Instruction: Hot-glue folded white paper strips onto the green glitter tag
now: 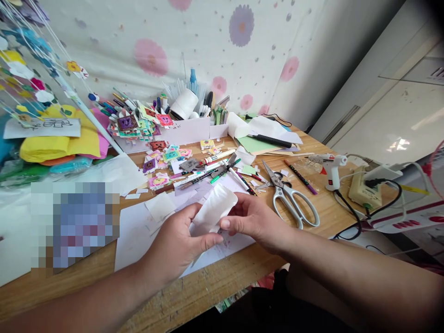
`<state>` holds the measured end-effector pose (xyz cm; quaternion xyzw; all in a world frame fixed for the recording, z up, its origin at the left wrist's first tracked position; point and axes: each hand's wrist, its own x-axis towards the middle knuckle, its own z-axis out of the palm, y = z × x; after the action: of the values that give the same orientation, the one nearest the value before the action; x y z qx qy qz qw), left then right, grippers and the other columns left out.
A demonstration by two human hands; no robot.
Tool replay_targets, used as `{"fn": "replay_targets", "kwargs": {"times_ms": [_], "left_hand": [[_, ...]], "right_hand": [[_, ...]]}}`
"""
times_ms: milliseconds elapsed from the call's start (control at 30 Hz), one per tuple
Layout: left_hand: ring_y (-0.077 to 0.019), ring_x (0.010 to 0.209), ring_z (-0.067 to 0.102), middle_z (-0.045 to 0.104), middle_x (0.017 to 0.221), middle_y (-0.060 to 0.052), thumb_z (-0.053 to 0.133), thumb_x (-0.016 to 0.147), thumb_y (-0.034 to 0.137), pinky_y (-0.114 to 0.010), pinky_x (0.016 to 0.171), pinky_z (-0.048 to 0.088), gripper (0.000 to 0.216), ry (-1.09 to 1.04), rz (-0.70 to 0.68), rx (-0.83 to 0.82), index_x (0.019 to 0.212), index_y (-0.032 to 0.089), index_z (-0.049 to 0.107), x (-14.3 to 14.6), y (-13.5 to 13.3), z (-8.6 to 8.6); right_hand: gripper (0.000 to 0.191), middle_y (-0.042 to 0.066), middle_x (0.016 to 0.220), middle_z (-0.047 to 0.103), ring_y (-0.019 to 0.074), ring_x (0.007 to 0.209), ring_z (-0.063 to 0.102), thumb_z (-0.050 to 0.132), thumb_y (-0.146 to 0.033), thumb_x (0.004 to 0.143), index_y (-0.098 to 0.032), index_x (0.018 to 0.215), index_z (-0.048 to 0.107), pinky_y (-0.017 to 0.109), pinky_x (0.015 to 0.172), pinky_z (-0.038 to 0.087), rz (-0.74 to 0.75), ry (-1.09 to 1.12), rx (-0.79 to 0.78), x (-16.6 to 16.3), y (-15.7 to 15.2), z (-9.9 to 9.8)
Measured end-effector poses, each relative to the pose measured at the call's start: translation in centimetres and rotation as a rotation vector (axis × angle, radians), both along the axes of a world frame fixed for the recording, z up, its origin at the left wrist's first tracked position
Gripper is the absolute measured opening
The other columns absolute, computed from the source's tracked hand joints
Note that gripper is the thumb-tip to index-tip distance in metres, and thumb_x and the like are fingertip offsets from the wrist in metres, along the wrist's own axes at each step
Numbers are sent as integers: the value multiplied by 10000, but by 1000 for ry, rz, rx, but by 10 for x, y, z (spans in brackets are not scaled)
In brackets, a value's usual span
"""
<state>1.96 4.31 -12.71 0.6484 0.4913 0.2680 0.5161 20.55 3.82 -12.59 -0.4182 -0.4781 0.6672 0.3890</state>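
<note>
Both of my hands hold a small folded piece of white paper (215, 208) just above the wooden table (215, 282). My left hand (180, 243) grips its lower left part with thumb and fingers. From the right, my right hand (255, 217) pinches the same paper, thumb on its lower edge. White sheets (138, 231) lie on the table under the hands.
White-handled scissors (289, 196) lie right of my hands. A hot glue gun (329, 169) and a power strip (366, 192) with black cables sit at the right edge. Pens, markers and small coloured paper squares (163, 159) crowd the back. Folded coloured paper (55, 143) lies at the left.
</note>
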Motion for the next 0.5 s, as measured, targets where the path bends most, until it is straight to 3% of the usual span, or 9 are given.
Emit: {"fn": "replay_targets", "kwargs": {"times_ms": [233,367,500], "left_hand": [[-226,810,612,706,889,-16,768,662,380,-296,695,452,406,47,-23,50,1011,212,644,-2,0,-1],[-207,783,609,707,871,-10,738,700,378,-276,667,446,350,-43,-53,-46,994,206,657,-3,1,0],[-165,652,568,671,716,10,709,726,390,-253,594,416,301,-94,-73,-177,932,175,661,-3,0,0]], "right_hand": [[301,-52,612,580,76,546,469,830,-363,604,-160,722,642,219,553,370,-48,48,30,-7,-1,-2],[276,-41,597,579,81,532,467,792,-366,647,-149,719,638,235,555,378,-74,-14,19,-5,-1,-5],[284,-28,608,590,84,536,480,770,-384,667,-140,728,639,245,569,393,-73,-34,19,-3,-1,-5]]}}
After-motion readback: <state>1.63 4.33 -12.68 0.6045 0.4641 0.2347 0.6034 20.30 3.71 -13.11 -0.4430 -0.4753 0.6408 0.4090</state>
